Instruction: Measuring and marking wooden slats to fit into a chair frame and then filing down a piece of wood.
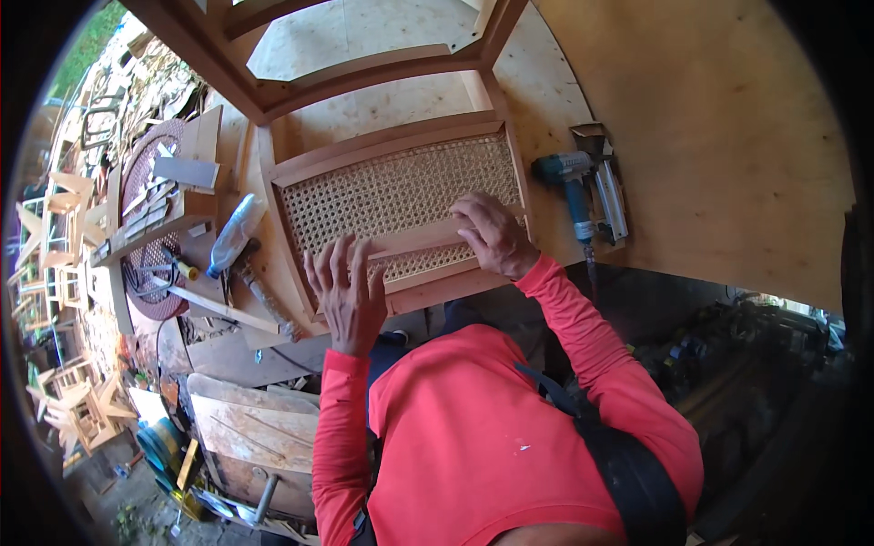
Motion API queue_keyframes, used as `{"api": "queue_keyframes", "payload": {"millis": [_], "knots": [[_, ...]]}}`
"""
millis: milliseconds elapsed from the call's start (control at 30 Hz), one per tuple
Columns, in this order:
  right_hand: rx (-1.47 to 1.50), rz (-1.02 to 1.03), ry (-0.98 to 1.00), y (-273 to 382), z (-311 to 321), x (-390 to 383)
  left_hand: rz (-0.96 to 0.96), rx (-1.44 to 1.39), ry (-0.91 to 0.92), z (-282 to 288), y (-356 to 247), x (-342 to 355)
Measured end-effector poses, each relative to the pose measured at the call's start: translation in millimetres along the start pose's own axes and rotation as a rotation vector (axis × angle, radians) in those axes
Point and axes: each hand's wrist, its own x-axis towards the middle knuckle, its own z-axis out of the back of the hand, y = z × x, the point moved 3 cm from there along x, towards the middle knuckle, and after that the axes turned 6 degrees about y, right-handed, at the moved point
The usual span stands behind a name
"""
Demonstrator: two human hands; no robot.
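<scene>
A wooden chair frame (pixel 390 144) lies on the bench, with a woven cane panel (pixel 391 196) set in its near section. Across the lower part of the cane runs a flat wooden strip (pixel 421 239). My right hand (pixel 496 238) is closed at the strip's right end, thumb and bent fingers against it. At the left end is my left hand (pixel 348 296), fingers spread above the cane and the near rail; whether its thumb or forefinger touches the strip I cannot tell.
Right of the frame lies a teal nail gun (pixel 575 193). To the left are a hammer (pixel 266 296), a clear plastic bottle (pixel 235 238), a yellow-handled tool (pixel 186 269) and several wood offcuts (pixel 150 214). A plywood sheet (pixel 719 136) extends on the right.
</scene>
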Motion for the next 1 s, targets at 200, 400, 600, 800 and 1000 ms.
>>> {"api": "queue_keyframes", "payload": {"millis": [200,400,600,800,1000], "knots": [[-0.081,0.045,0.104,15,15,7,-0.066,-0.109,0.135,1,22,11],[-0.223,0.052,0.232,18,20,3,-0.012,-0.103,0.118,-13,17,-8],[-0.112,0.055,0.219,33,-27,-3,0.014,-0.218,0.144,-21,-1,0],[-0.083,0.011,0.201,20,-33,-8,-0.028,-0.209,-0.077,13,-24,-35],[-0.069,-0.065,0.249,9,-32,-7,0.072,-0.353,0.141,15,-24,-92]]}}
